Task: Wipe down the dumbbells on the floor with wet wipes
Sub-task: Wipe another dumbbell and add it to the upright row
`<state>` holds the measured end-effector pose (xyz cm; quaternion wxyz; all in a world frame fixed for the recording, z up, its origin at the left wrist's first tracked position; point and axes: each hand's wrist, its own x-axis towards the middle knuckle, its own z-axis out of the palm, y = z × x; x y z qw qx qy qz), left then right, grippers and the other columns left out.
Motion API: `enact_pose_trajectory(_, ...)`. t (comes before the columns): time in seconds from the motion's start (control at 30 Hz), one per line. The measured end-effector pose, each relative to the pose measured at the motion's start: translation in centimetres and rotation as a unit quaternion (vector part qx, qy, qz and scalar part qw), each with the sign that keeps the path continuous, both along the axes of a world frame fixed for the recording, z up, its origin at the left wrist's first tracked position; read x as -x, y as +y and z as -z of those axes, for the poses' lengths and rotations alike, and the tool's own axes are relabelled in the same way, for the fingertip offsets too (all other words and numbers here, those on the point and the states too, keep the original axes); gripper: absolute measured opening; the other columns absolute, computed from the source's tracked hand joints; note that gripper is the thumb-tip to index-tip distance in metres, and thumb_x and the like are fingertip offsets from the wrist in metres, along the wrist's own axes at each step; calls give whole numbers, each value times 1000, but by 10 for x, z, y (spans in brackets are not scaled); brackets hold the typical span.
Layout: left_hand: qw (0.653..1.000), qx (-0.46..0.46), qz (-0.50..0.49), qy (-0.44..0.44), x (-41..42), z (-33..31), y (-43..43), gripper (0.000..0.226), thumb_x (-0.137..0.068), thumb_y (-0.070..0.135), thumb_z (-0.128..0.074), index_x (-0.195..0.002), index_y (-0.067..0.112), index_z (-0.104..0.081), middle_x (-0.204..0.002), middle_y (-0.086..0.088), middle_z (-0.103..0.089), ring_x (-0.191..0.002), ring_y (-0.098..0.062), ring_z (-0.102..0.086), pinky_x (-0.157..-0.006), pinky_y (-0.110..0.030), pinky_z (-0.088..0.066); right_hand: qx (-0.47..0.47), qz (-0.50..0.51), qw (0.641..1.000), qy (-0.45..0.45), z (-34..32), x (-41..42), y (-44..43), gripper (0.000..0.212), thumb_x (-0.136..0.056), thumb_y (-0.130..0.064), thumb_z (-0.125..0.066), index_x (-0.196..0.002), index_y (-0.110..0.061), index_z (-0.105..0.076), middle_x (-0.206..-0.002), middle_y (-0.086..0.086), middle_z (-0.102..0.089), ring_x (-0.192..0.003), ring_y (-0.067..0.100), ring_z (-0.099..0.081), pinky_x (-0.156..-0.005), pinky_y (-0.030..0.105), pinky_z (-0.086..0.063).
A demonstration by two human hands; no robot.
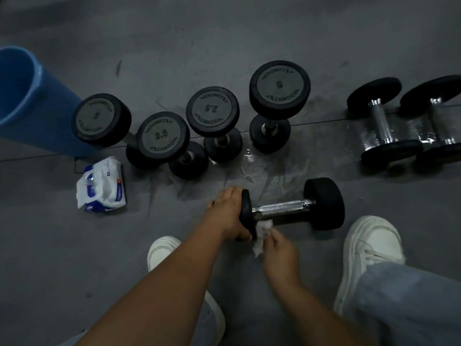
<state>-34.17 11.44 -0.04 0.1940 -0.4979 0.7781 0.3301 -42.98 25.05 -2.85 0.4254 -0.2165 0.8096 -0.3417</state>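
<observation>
Dumbbell (284, 208): lying on its side on the grey floor (74, 245). Left hand (225, 213) curled round its left head. Right hand (280, 248) pinches a crumpled wet wipe (262, 233) against that head. Behind: four upright dumbbells (212, 111). Left: wet-wipe pack (102, 186).

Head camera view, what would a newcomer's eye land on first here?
First, the black rubber-ended dumbbell with a chrome handle lying on the grey floor at bottom centre, its left end gripped by the left hand while the right hand holds a crumpled white wet wipe against it. Behind it, four black dumbbells stand upright in a row, with a blue plastic bucket at far left.
</observation>
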Motion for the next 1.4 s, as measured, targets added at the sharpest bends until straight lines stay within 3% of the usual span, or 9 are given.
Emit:
enact_pose_trajectory(0.1, 1000, 2, -7, 15, -2, 2, 10, 125, -54, 39, -88, -153, 23, -14, -158, 1, -16, -145, -20, -22, -117, -42, -25, -61, 321, 858, -396, 15, -2, -48, 23, -95, -2, -44, -80, -8, -61, -88, 23, -64, -60, 22, -60, -53, 26, -48)
enact_pose_trajectory(0.17, 999, 12, -14, 27, -4, 4, 14, 124, -54, 41, -88, -153, 24, -14, -158, 1, -17, -146, -21, -22, -117, -44, -25, -59, 370, 811, -450, 18, -8, -59, 23, -97, -8, -41, -88, -7, -61, -91, 19, -65, -76, 26, -63, -67, 35, -53)
enact_pose_trajectory(0.27, 1000, 10, -11, 23, -2, 2, 8, 123, -55, 41, -88, -153, 24, -15, -158, 1, -18, -145, -20, -23, -117, -43, -25, -49, 351, 833, -426, 17, -18, -48, 22, -94, -16, -47, -105, -9, -66, -108, 18, -68, -99, 33, -65, -92, 49, -51)
enact_pose_trajectory(0.43, 1000, 15, -10, 18, -2, 3, 10, 119, -52, 41, -87, -150, 24, -20, -153, 1, -24, -142, -21, -28, -114, -44, -29, -57, 371, 820, -431, 15, -6, -59, 26, -94, -3, -42, -107, -10, -63, -105, 17, -66, -79, 28, -62, -72, 36, -53)
enact_pose_trajectory(0.73, 1000, 8, -12, 19, -1, 3, 7, 121, -51, 40, -87, -150, 23, -19, -154, 1, -23, -142, -21, -28, -114, -44, -30, -54, 352, 838, -413, 2, -9, -55, 29, -93, -15, -51, -115, -5, -66, -107, 20, -70, -102, 34, -66, -97, 50, -49)
enact_pose_trajectory(0.93, 1000, 3, -12, 14, 0, 1, 7, 118, -56, 36, -86, -151, 23, -17, -155, 1, -22, -142, -22, -28, -114, -44, -28, 57, 62, 996, -20, -15, 13, -58, 15, -89, -10, -61, -94, -20, -71, -84, -3, -70, -79, 11, -63, -75, 24, -53)
enact_pose_trajectory(1.03, 1000, 9, -9, 15, -2, 2, 9, 121, -58, 37, -86, -153, 23, -13, -158, 2, -17, -145, -20, -22, -116, -43, -25, 21, -246, 917, 313, -5, 26, -46, 10, -86, -21, -59, -87, -28, -66, -89, -10, -66, -97, 13, -56, -83, 33, -38)
enact_pose_trajectory(1.27, 1000, 10, -20, 20, -1, 6, 9, 119, -53, 37, -87, -149, 23, -19, -154, 1, -22, -142, -21, -28, -115, -41, -28, 12, -370, 897, 241, -3, 48, -72, 48, -85, -18, -57, -131, -29, -49, -114, -3, -63, -112, 24, -50, -97, 37, -29)
enact_pose_trajectory(1.4, 1000, -2, -11, 10, 0, 2, 3, 126, -50, 38, -90, -151, 21, -16, -156, 1, -19, -145, -19, -22, -117, -41, -25, -72, -466, 833, 288, -1, 58, -74, 27, -96, -37, -44, -120, -32, -56, -130, -11, -58, -132, 17, -36, -111, 44, -13)
